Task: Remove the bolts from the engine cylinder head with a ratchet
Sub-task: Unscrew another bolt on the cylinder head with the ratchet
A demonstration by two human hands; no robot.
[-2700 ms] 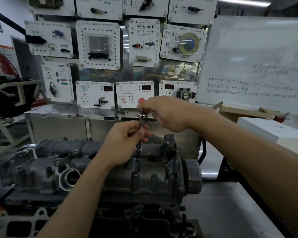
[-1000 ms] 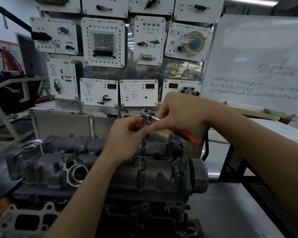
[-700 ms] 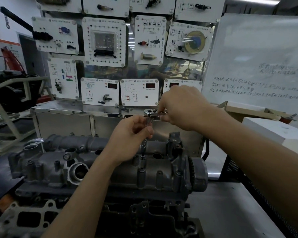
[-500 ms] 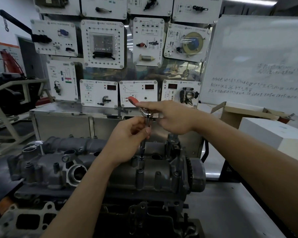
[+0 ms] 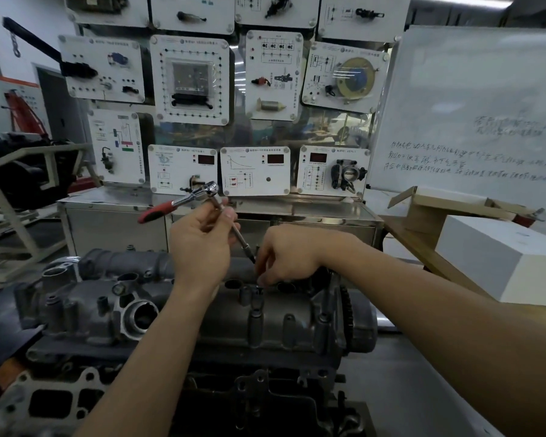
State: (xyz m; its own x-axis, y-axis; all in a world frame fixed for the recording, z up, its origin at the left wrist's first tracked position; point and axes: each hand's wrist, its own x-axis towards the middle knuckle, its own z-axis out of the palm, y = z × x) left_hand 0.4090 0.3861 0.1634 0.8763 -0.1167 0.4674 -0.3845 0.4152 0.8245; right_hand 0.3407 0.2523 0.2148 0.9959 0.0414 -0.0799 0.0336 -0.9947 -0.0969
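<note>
The grey cylinder head (image 5: pixel 300 313) lies across the middle on the engine block. My left hand (image 5: pixel 199 244) grips the extension bar of the ratchet (image 5: pixel 199 193), lifted and tilted, with its red handle pointing left and its tip near my right hand. My right hand (image 5: pixel 286 255) is down on top of the head, fingertips pinching a bolt (image 5: pixel 259 287) at a raised boss. The bolt is mostly hidden by my fingers.
A metal cabinet (image 5: pixel 114 222) with a wall of white training panels (image 5: pixel 256 171) stands behind the engine. A whiteboard (image 5: pixel 473 115), an open cardboard box (image 5: pixel 448 205) and a white box (image 5: pixel 498 257) are at the right. A grey table surface (image 5: pixel 423 389) lies at lower right.
My right hand let go of the ratchet handle and dropped to the bolt on the head. My left hand lifted the ratchet off the bolt and tilted it, handle swung left.
</note>
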